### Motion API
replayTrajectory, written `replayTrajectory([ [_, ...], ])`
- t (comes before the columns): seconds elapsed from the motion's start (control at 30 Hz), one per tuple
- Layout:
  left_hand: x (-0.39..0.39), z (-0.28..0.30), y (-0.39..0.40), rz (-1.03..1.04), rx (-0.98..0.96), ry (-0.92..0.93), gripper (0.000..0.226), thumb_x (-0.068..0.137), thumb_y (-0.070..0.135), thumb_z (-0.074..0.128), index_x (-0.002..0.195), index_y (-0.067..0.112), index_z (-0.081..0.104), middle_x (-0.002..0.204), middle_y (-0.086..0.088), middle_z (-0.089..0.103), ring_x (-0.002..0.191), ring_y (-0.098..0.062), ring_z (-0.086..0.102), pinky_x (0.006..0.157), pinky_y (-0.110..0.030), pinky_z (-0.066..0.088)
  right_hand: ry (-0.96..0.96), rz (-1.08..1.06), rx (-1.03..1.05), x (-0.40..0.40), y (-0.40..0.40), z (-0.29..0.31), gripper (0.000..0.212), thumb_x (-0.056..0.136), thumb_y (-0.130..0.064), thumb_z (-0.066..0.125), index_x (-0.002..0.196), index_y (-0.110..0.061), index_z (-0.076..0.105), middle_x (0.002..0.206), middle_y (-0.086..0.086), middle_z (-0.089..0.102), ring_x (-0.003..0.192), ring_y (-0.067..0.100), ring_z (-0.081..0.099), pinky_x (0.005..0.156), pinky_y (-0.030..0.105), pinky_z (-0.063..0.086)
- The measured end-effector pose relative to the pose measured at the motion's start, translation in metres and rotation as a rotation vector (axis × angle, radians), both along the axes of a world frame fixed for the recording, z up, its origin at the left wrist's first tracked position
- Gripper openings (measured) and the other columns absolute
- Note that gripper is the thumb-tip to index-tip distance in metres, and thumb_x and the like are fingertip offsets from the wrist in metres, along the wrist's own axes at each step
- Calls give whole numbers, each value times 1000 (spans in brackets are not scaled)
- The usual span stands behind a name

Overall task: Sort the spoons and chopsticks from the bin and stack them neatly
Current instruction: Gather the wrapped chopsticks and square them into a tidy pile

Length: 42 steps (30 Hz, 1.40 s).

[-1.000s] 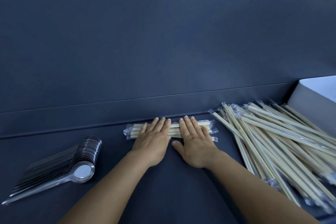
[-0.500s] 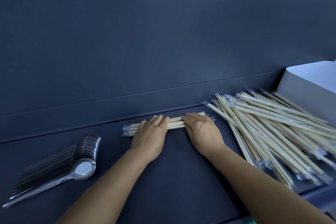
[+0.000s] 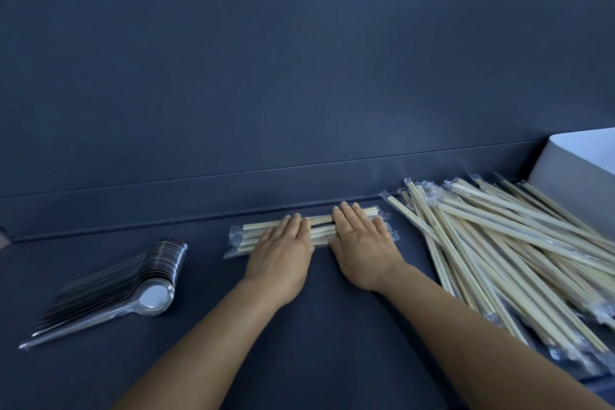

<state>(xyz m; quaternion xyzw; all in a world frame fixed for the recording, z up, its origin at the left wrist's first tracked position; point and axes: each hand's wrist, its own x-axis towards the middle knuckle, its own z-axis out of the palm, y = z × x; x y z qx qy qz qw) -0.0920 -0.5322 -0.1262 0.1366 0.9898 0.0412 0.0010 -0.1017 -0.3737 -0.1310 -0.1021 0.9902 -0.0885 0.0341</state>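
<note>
A small row of wrapped wooden chopsticks (image 3: 244,234) lies crosswise at the far edge of the dark table. My left hand (image 3: 281,255) and my right hand (image 3: 361,243) lie flat on this row, side by side, fingers straight and pointing away from me. A big loose pile of wrapped chopsticks (image 3: 506,250) spreads over the right side. To the left lies a fanned stack of clear plastic spoons (image 3: 133,280), bowls toward the middle, handles pointing left and toward me.
A white bin (image 3: 579,176) stands at the far right behind the loose pile. A dark blue wall (image 3: 299,76) rises just behind the table's far edge. Bare dark table surface (image 3: 319,326) lies between my forearms.
Both hands curled over the row and drew it together half a second ago; now they lie flat on it again, and the row is spread a little wider.
</note>
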Motion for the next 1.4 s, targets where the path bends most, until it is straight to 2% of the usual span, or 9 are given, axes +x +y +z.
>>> replayTrajectory([
  [0.17,2,-2,-1,61,14,-111,57,103,37,17,151,17,-6,158,-1,-17,145,-15,-16,119,-38,-2,12,44,40,0,2,0,62,99,-44,19,151,-17,-3,159,-1,-10,145,15,-16,115,41,-10],
  [0.5,-14,0,-12,-7,66,-117,52,104,28,18,152,21,-1,160,4,-8,145,-10,-11,118,-35,-2,1,82,-39,-5,5,-4,62,99,-43,19,151,-18,-4,159,-3,-8,145,17,-15,116,43,-4],
  [0.6,-19,1,-15,-18,56,-96,51,104,26,20,152,22,3,160,4,-2,146,-13,-5,117,-33,0,21,74,-35,-10,6,-2,58,99,-40,22,151,-19,5,156,-2,7,146,19,-2,116,42,0],
  [0.67,-22,1,-16,-28,14,-74,51,104,27,21,152,22,4,159,3,3,145,-17,1,116,-33,2,58,76,-18,-14,5,1,54,99,-38,26,149,-21,14,147,0,20,140,21,14,115,40,6],
  [0.73,-25,3,-17,-37,-7,-76,52,104,28,23,152,21,6,157,2,9,142,-20,7,116,-34,6,59,76,-32,-16,4,3,50,99,-35,28,147,-22,20,142,1,24,134,22,24,114,39,9],
  [0.93,-23,-1,-12,-1,60,-73,52,103,31,24,152,22,8,152,4,15,137,-18,14,114,-32,12,-15,123,-22,-20,7,0,54,101,-35,21,151,-23,6,159,-4,3,146,17,-4,117,43,0],
  [1.23,-15,6,-6,16,50,-69,55,104,31,19,152,20,-4,160,5,-3,146,-14,-8,118,-35,-1,17,128,-69,-9,12,15,58,100,-36,27,151,-19,6,159,-6,4,146,14,-7,116,40,-7],
  [1.3,-9,12,6,6,95,-23,56,103,33,24,152,18,0,159,3,2,145,-15,-3,118,-34,3,64,98,-108,1,18,23,58,99,-32,32,151,-17,11,158,-5,10,146,14,-1,117,39,-4],
  [1.4,6,23,39,-56,206,64,56,100,33,34,150,15,16,148,1,27,135,-18,20,113,-30,21,161,26,-150,18,42,36,54,94,-27,42,145,-17,27,152,-3,26,142,16,17,116,35,6],
])
